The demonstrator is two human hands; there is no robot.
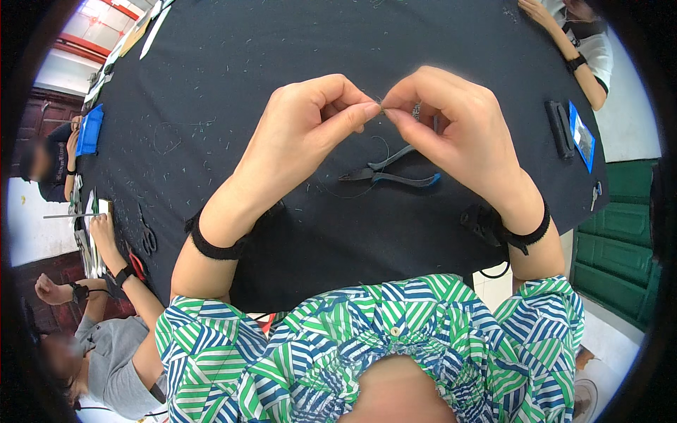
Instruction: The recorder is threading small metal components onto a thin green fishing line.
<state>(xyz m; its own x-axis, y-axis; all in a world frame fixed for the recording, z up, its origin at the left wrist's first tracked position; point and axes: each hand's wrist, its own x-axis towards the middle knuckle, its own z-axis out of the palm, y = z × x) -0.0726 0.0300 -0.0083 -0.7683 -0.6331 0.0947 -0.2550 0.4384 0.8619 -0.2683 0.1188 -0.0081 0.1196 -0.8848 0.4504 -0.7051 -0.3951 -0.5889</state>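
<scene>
Over the black cloth [282, 35], my left hand [303, 120] and my right hand [451, 116] meet fingertip to fingertip. Each pinches thumb against forefinger on a fine dark strand that looks like thin wire [379, 101]; its ends are too small to follow. Just below my hands lie pliers [363, 175] with grey and blue handles, jaws to the left, one handle partly hidden by my right hand. A thin loop of the same kind of strand curves around the pliers; whether it joins the piece in my fingers I cannot tell. Black bands circle both my wrists.
Short strand clippings are scattered over the cloth. To the left lie black scissors [147, 236], red-handled pliers [136, 264] and a blue tray [89, 130]. A black case [559, 129] and a blue packet [582, 137] sit at right. Other people work at the left and far right edges.
</scene>
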